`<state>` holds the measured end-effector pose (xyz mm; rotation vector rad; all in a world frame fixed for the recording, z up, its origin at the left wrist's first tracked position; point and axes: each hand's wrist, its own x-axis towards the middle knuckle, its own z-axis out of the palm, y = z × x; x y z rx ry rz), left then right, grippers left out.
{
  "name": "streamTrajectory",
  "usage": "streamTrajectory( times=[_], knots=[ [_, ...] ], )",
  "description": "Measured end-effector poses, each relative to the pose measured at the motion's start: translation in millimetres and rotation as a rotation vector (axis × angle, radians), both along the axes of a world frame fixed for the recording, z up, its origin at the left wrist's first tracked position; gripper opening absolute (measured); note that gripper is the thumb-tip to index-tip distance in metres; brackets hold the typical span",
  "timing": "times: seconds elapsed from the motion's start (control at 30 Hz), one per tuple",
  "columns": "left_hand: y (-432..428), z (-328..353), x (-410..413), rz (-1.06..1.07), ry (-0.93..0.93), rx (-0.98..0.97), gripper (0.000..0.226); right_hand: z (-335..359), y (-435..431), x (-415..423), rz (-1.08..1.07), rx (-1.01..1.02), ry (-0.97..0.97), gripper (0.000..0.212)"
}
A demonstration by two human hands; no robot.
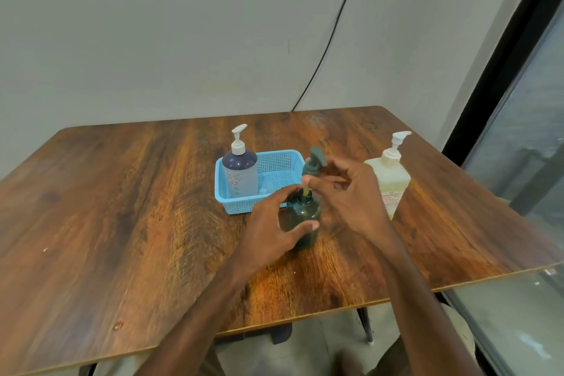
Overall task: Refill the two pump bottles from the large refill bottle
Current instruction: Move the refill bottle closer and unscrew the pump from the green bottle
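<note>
Nearest me, the left hand is wrapped around the dark green pump bottle, which stands on the wooden table. Right above it, the right hand pinches the bottle's pump head, lifted clear of the neck with the yellowish dip tube dangling into the opening. Can't tell the fill level through that dark plastic.

Progress-wise I'd call it early. The big refill bottle, just right of the green one and partly behind the right hand, is upright with its white pump on, so nothing is being poured. The second pump bottle, purplish, sits capped in the blue basket just behind-left of the green one and looks untouched.

The refill bottle is close enough to that right wrist to get bumped, imo. Further back there's a black cable down the wall, and a window off to the right.
</note>
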<state>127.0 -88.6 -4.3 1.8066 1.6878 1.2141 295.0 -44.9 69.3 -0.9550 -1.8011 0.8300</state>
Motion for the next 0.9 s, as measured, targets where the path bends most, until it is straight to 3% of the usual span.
streamTrajectory(
  times=[0.17,0.33,0.5,0.6,0.9],
  knots=[
    [-1.7,1.3,-0.2,0.000,-0.017,-0.002,0.069,47.2,1.9,2.8,-0.066,0.078,0.152,0.027],
    [-1.4,2.8,-0.6,0.001,-0.016,-0.035,0.072,94.8,8.1,8.5,-0.111,0.225,0.169,0.025],
    [-0.2,1.4,-0.8,0.008,-0.009,-0.051,0.075,92.1,18.4,21.1,-0.190,0.156,-0.128,0.015],
    [0.5,-0.2,-1.4,0.006,-0.013,-0.051,0.076,54.9,25.0,23.1,-0.240,0.042,-0.385,0.025],
    [-0.2,-0.2,0.7,0.027,0.007,-0.031,0.078,-52.0,38.7,5.2,-0.301,-0.115,-0.690,0.022]
  ],
)
